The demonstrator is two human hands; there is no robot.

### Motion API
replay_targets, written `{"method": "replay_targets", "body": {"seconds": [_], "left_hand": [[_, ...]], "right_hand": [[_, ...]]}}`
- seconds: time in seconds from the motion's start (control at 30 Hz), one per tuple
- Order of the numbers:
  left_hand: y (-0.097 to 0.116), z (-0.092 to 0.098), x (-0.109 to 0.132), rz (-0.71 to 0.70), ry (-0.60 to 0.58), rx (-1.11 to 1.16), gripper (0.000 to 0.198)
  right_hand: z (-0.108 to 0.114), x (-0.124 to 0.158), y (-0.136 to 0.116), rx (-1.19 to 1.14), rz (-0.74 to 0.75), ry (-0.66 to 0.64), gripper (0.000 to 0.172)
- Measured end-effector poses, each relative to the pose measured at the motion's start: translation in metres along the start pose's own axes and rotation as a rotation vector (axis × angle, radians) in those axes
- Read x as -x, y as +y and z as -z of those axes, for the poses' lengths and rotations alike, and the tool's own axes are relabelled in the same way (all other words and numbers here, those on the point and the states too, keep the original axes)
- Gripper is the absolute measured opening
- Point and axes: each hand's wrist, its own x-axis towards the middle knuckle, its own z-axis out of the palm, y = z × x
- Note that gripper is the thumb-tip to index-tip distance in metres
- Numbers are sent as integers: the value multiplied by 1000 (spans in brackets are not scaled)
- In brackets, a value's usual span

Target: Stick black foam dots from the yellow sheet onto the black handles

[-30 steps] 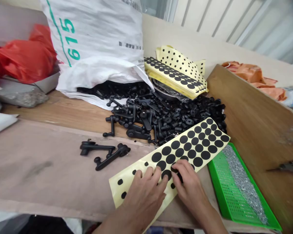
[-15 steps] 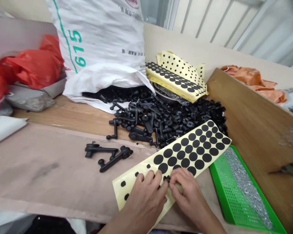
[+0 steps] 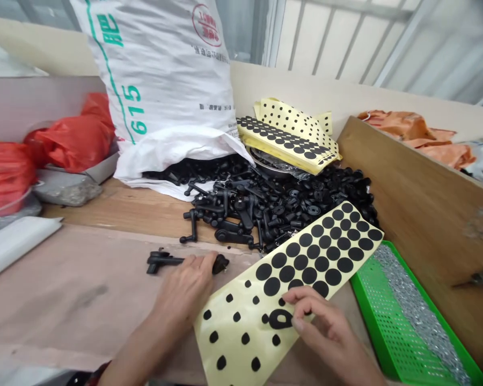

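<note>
My left hand (image 3: 191,287) rests over one of two black crank-shaped parts (image 3: 161,261) on the pinkish mat; its fingers are bent down around the part, whose end shows past the fingertips. My right hand (image 3: 320,319) is over a yellow sheet of black round stickers (image 3: 235,300), thumb and forefinger together at the edge of a black ring-shaped piece (image 3: 280,319). That piece lies over the lower part of the sheet, among small black dots. Larger black circles fill the sheet's upper right part.
Behind the sheet lies a heap of black plastic parts (image 3: 265,206), spilling from a white sack (image 3: 173,80). A green basket (image 3: 366,311) with small silvery pieces stands at the right. More sticker sheets (image 3: 293,142) lie at the back. Red bags (image 3: 76,139) are at the left.
My left hand has left the sheet and moved left onto the black crank parts. My right hand has shifted slightly right, and the ring-shaped piece now shows beside its fingertips. The view has tilted up.
</note>
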Motion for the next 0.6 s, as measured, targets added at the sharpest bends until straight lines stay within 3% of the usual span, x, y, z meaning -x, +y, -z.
{"method": "replay_targets", "body": {"seconds": [0.1,0.17,0.27,0.4,0.6], "left_hand": [[16,7,-1,-12,-106,565,35],[28,8,1,-18,-238,971,38],[45,6,5,73,-407,1329,38],[58,4,8,100,-500,1421,36],[64,7,7,126,-535,1398,41]], "right_hand": [[1,0,-2,-275,-59,54,15],[-1,-1,-3,-428,-98,71,17],[-5,-3,-3,-552,-143,84,19],[-10,-6,-2,-571,-157,84,16],[-11,-6,0,-557,-168,103,11]]}}
